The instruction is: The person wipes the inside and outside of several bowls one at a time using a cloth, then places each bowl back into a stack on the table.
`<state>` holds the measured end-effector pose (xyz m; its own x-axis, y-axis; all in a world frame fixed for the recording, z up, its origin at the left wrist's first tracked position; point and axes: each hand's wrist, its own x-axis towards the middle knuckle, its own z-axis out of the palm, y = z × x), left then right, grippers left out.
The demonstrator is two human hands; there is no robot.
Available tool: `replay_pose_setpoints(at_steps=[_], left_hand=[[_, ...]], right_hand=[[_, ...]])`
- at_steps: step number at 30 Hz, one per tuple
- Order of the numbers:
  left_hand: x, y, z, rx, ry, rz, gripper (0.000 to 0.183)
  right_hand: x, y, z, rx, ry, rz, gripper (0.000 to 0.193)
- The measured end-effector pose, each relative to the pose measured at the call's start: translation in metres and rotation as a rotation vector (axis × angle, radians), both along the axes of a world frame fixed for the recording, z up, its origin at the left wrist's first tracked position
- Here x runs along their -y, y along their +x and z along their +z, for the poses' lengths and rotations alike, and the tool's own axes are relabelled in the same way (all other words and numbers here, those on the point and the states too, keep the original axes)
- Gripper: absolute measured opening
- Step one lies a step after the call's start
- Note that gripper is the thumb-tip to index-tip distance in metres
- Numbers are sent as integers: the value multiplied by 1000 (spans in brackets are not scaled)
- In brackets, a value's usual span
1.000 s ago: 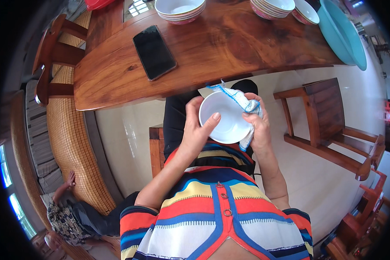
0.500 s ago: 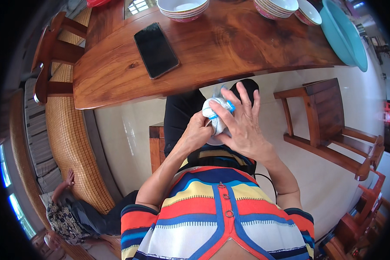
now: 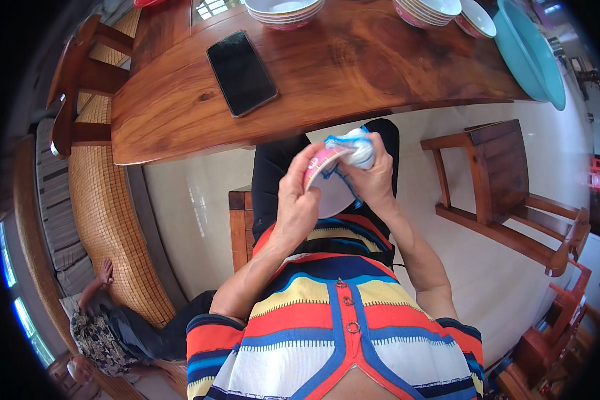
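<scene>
My left hand (image 3: 296, 200) grips the rim of a bowl (image 3: 333, 195), white inside and pink outside, held tilted above my lap. In my right hand (image 3: 376, 179) is a bunched white and blue cloth (image 3: 358, 148), closed against the bowl's far right edge. Part of the cloth hangs down over the bowl's inside. Beyond my hands, on the wooden table (image 3: 353, 87), stand one stack of bowls (image 3: 287, 20) and another bowl stack (image 3: 425, 15). A single bowl (image 3: 475, 20) leans beside the second stack.
A black phone (image 3: 242, 75) lies near the table's front edge. A turquoise basin (image 3: 530, 63) stands at the right end. On the right is a wooden chair (image 3: 497, 177). Another person (image 3: 107, 327) is at the lower left, by a mat-covered bench (image 3: 110, 233).
The bowl has turned so its pink outside and white inside show. My left hand has shifted up along the rim; the right hand has closed round the cloth and moved to the far right edge.
</scene>
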<state>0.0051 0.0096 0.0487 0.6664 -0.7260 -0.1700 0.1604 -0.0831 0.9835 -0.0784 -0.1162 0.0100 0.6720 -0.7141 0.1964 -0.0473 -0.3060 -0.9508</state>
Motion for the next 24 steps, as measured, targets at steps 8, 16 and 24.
replay_pose_setpoints(at_steps=[8,16,24], left_hand=[[10,-10,-14,234,-170,79,63],[8,6,6,317,133,-323,62],[14,-5,-1,65,69,-114,71]], right_hand=[[-36,-4,-6,315,1226,-168,30],[10,-25,12,-59,139,143,30],[1,-6,17,-69,-390,137,30]])
